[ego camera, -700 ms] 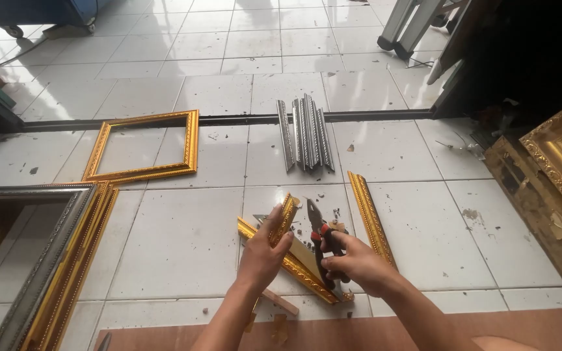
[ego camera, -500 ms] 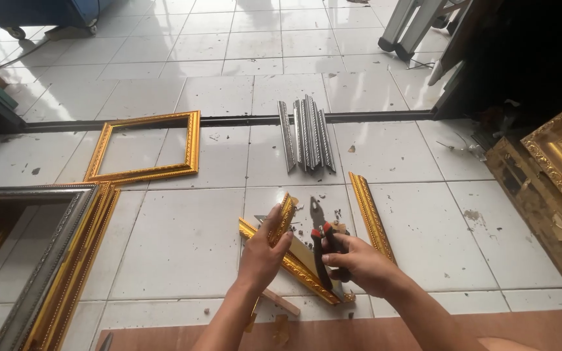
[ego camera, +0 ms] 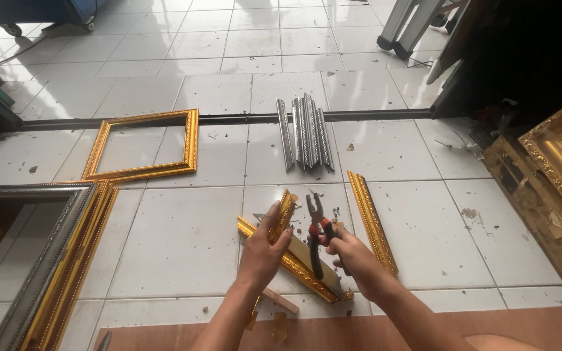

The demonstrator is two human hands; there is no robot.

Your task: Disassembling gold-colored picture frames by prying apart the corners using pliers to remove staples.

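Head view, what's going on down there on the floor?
A person crouches over white floor tiles, working on loose gold frame pieces. The left hand grips one short gold moulding piece where it meets a longer gold piece. The right hand holds red-handled pliers, jaws pointing up near that joint. Another gold strip lies just right, a bundle of silver mouldings beyond, and a finished gold frame to the left.

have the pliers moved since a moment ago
No. The pliers in the right hand still sit just left of the loose gold moulding strip and below the grey mouldings, as before.
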